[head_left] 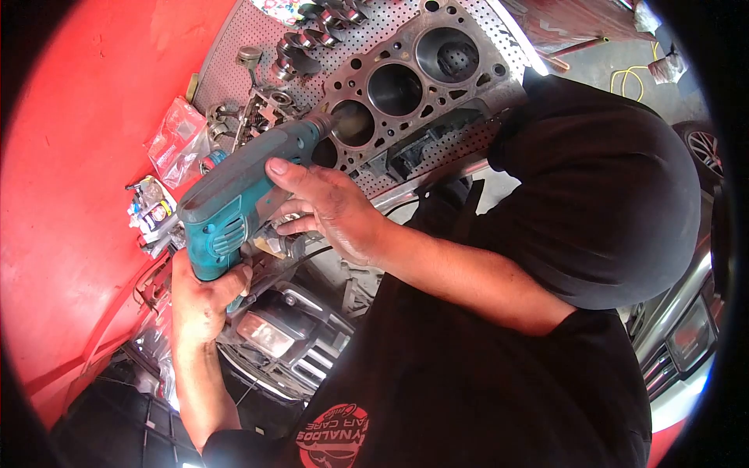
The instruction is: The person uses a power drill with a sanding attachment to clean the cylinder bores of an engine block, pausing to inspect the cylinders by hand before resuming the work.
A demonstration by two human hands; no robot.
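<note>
My left hand (204, 300) is closed round the handle of a teal and black power drill (238, 199). Against the drill's front end rests the thumb of my right hand (331, 204), with its fingers spread loosely beside the tool and not wrapped round it. From the chuck a blurred attachment (337, 119) reaches over a cylinder bore in the engine block (382, 139). The block has several round bores in its flat grey top. One bore is partly hidden behind the drill's front.
Crankshaft parts (296, 56) and a piston with its rod (250, 58) lie on a perforated metal table (226, 58). Plastic bags (175, 144) and small bottles (158, 210) sit along the red surface (78, 156). A car front (289, 331) is below, and a yellow cable (624, 74) lies on the floor.
</note>
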